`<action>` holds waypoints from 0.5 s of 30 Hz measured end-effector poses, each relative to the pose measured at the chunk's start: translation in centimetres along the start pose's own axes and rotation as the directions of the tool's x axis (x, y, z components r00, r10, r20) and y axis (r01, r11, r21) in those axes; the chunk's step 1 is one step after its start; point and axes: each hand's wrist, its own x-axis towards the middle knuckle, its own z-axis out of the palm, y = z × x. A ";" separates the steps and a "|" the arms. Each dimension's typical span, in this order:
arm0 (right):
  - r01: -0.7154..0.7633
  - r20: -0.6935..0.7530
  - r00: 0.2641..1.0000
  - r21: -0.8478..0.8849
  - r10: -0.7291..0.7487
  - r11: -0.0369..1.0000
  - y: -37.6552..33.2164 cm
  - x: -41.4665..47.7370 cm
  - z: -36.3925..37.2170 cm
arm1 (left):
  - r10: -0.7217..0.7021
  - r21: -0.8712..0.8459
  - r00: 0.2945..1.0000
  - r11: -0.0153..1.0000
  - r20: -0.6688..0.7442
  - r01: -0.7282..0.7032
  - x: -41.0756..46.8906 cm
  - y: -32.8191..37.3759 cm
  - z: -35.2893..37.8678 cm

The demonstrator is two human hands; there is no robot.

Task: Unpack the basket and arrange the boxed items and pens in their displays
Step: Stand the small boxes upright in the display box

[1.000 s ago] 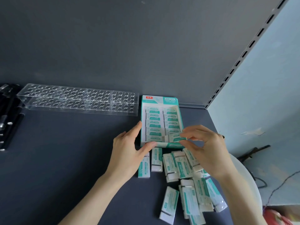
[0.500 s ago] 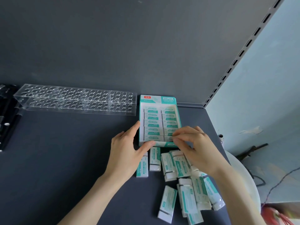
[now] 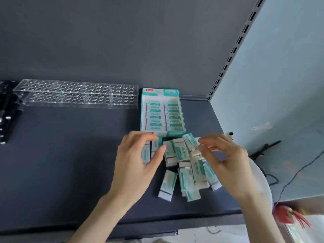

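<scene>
The left hand (image 3: 136, 160) and right hand (image 3: 226, 160) hover over a heap of loose boxed erasers (image 3: 181, 151) on the dark shelf (image 3: 70, 155). Both have loosely curved fingers and grasp nothing. Just behind the heap, the teal display box (image 3: 164, 92) holds two packed columns of erasers. A clear acrylic pen rack (image 3: 75, 93) stands to its left, with black pens (image 3: 7, 116) beyond.

1 view only: head-worn wide-angle cam, facing forward and down onto the dark shelf (image 3: 61, 163), close in. Left hand (image 3: 133, 165) and right hand (image 3: 228, 163) sit low-centre, back panel (image 3: 122, 41) fills the top, pale side wall (image 3: 280, 85) runs down the right edge.
</scene>
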 end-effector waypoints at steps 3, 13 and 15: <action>-0.059 -0.055 0.997 0.008 0.059 0.998 1.0 -1.5 0.6 | -0.032 -0.070 0.999 0.997 0.005 0.032 -2.1 0.2 0.6; -0.102 0.081 0.990 -0.159 0.116 0.982 4.0 -5.3 -1.2 | -0.164 0.285 0.966 0.934 -0.197 0.217 -6.4 3.8 5.6; -0.073 0.091 0.992 -0.185 0.091 0.980 4.1 -5.3 -1.2 | -0.214 0.278 0.953 0.922 -0.214 0.269 -6.5 4.1 5.8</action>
